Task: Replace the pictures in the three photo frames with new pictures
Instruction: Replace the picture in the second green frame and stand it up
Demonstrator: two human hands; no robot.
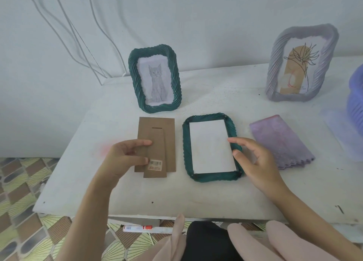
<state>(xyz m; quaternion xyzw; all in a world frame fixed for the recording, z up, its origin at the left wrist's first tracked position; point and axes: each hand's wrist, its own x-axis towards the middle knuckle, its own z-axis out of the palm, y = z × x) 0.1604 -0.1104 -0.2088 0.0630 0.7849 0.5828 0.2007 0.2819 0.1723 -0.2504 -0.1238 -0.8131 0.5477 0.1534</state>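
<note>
A dark green frame (212,177) lies face down mid-table with a white sheet (211,146) in its opening. Its brown cardboard backing (159,135), with a stand flap and barcode sticker, lies to the left. My left hand (125,156) pinches the backing's left edge between thumb and fingers. My right hand (253,158) hovers over the frame's right edge with fingers loosely spread, holding nothing. A second green frame (133,80) with a cat drawing stands behind. A lilac frame (275,74) with a flower picture stands at the back right.
A folded purple cloth (280,142) lies right of the flat frame. A blue ribbed container (355,101) sits at the right edge. White cables (78,34) hang on the wall at the left. A marker (147,228) lies below the table's front edge (157,207).
</note>
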